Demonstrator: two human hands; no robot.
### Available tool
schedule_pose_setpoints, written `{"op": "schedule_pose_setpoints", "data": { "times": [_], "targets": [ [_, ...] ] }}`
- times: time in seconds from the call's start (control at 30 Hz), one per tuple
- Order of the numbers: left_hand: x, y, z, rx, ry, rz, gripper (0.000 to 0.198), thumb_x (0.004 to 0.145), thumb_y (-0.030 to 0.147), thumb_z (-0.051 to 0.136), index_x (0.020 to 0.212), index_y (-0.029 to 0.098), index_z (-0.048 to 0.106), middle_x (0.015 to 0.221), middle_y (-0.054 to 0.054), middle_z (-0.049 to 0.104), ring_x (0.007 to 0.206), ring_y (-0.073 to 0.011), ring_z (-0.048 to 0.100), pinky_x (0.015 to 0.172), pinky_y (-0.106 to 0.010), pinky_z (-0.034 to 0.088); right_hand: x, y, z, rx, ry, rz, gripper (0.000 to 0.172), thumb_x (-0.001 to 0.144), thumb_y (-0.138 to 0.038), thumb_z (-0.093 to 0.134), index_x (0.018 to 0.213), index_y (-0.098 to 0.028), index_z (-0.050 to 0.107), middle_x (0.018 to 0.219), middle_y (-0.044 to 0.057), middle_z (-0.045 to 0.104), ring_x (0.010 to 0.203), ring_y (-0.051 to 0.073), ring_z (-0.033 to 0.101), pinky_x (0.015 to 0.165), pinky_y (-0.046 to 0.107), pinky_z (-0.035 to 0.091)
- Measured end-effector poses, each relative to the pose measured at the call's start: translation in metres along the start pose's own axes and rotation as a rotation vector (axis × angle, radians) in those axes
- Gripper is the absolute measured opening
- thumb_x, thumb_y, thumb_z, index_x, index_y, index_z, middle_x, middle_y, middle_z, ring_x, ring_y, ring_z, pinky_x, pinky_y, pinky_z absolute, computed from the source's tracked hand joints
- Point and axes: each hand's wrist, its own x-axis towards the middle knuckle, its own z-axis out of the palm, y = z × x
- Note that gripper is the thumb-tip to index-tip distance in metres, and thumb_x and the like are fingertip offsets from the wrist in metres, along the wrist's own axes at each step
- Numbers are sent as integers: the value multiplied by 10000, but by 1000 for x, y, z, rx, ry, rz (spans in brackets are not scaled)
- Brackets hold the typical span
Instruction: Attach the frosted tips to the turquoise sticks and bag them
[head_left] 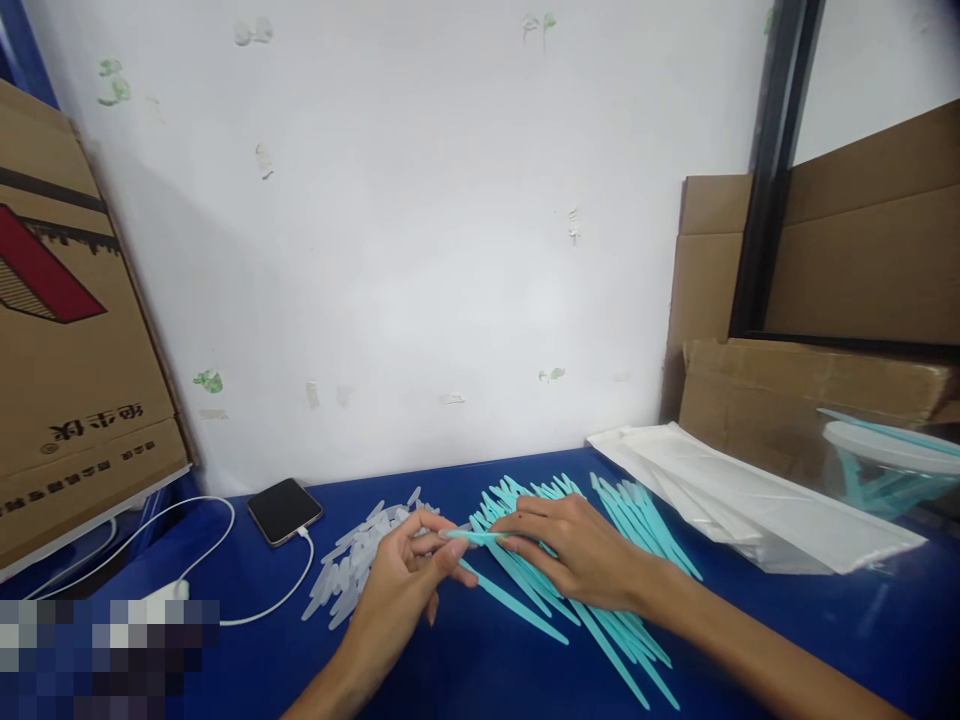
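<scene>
Between thumb and fingers, my left hand (pixel 420 560) pinches the left end of a slim turquoise plastic stick (pixel 480 537). The stick lies nearly level. My right hand (pixel 570 550) is closed on its other end, which is mostly hidden by the fingers. Whether a cover is on the held end, I cannot tell. Behind my left hand is a heap of small frosted translucent plastic sleeves (pixel 360 555). Under and around my right hand spreads a pile of long tapered turquoise sticks (pixel 615 630). Another turquoise stick (pixel 525 605) slants out below my left fingers.
White plastic bags (pixel 750 495) lie at the right, beside a clear tub (pixel 885 465) with turquoise pieces. A phone (pixel 285 511) on a white cable sits at the left of the blue table (pixel 420 680). Cardboard boxes (pixel 67 300) stand at both sides, with a white wall behind.
</scene>
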Motion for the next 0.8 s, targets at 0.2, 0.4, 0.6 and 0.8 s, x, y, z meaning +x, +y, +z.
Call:
{"op": "schedule_pose_setpoints", "data": {
  "times": [0.2,0.4,0.6,0.8],
  "targets": [
    [-1,0,1,138,-17,55,373,860,536,630,980,183,611,764,-54,712,629,-184,679,399,-194,412,2,-2,10,89,26,37,351,1026,-430,437,1166,-249,704,934,20,747,799,141,658,716,250,454],
    [-3,-6,-4,813,83,446,402,971,388,484,1345,273,575,982,-61,720,769,-197,681,651,-301,565,5,27,-12,-74,99,432,314,965,-476,529,967,-242,738,928,46,755,855,209,673,685,283,465],
    [5,-20,-18,1160,36,495,325,994,331,441,1223,260,661,1192,-93,673,1167,-288,595,975,-506,525,-9,72,-42,-405,-96,841,172,879,-372,653,912,-220,727,960,76,741,864,241,674,633,283,403],
    [11,-40,-27,1346,-38,449,385,995,244,407,1332,254,593,1378,-116,596,1344,-344,476,1048,-599,446,-23,95,-42,-437,-237,981,185,820,-339,715,850,-157,731,927,143,727,831,269,686,614,295,423]
  ]
}}
